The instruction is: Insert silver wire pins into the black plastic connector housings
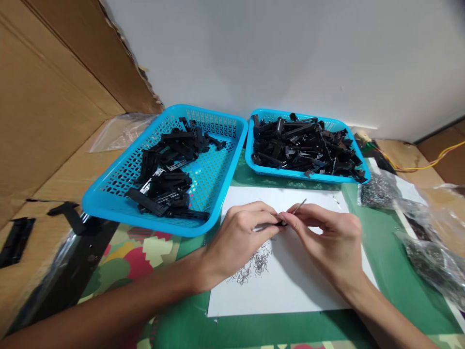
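Note:
Over a white sheet my two hands meet at the fingertips. My left hand is closed on a small black plastic part, mostly covered by the fingers. In my right hand is a thin metal rod, pinched between thumb and fingers, its end sticking up past them; its kind is unclear. Below my left hand lies a loose pile of tiny bent metal wire pieces. A few more small metal bits rest near the sheet's upper right corner.
A blue basket at left and another blue basket at back right hold many black plastic parts. Plastic bags of small metal pieces lie right. Loose black parts sit far left, by cardboard. Yellow wires run at right.

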Action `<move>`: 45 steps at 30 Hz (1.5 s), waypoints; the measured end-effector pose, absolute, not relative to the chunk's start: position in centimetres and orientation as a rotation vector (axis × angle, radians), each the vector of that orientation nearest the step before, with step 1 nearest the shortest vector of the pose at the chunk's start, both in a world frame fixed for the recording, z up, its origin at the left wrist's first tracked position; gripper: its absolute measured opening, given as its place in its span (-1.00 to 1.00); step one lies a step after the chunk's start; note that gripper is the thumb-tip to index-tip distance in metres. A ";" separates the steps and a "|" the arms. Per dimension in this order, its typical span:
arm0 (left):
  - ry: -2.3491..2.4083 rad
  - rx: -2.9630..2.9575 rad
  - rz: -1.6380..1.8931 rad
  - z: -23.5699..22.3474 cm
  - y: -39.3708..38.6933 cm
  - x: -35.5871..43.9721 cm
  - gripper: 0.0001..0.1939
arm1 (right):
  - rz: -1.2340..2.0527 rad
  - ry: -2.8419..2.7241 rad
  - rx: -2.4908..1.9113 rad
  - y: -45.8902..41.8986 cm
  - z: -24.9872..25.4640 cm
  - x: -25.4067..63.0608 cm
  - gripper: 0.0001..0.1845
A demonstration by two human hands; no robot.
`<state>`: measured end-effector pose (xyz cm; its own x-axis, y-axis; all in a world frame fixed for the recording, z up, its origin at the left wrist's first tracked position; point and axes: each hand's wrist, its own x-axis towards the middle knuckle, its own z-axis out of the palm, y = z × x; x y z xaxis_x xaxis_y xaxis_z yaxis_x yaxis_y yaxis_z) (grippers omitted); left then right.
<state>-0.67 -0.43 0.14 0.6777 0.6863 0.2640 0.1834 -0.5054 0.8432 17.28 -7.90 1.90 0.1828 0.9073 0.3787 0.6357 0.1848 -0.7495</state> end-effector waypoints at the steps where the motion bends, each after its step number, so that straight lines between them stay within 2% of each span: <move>1: 0.669 2.044 0.749 0.1 -0.4 -0.7 -0.85 | 0.348 -1.546 -1.521 -7.9 1.8 17.2 -0.90; 8: 0.692 2.039 0.819 0.4 -0.1 -0.4 -0.93 | 0.369 -1.381 -1.460 -8.0 2.3 18.0 -0.87; 11: 0.749 2.024 0.846 0.5 0.0 -0.3 -0.89 | 0.322 -1.229 -1.505 -8.3 3.7 20.8 -0.86; 16: 0.796 1.778 0.822 0.3 0.2 -0.1 -0.87 | 0.555 -1.630 -1.857 -9.7 4.6 25.9 -0.74; 21: 0.796 1.668 0.863 0.0 0.3 0.1 -0.85 | 0.680 -1.676 -1.973 -10.6 3.1 26.9 -0.76; 24: 0.802 1.690 0.868 0.0 0.5 0.1 -0.89 | 0.702 -1.686 -1.951 -10.3 2.5 26.8 -0.77; 30: 0.771 1.743 0.806 0.2 0.5 -0.1 -0.90 | 0.961 -1.683 -1.847 -9.8 2.5 27.1 -0.82; 39: 0.763 1.720 0.767 0.2 0.5 0.0 -0.92 | 0.967 -1.789 -1.922 -10.5 3.4 26.9 -0.79; 45: 0.754 1.741 0.752 0.2 0.6 0.2 -0.93 | 0.940 -1.593 -1.806 -12.0 4.3 26.8 -0.77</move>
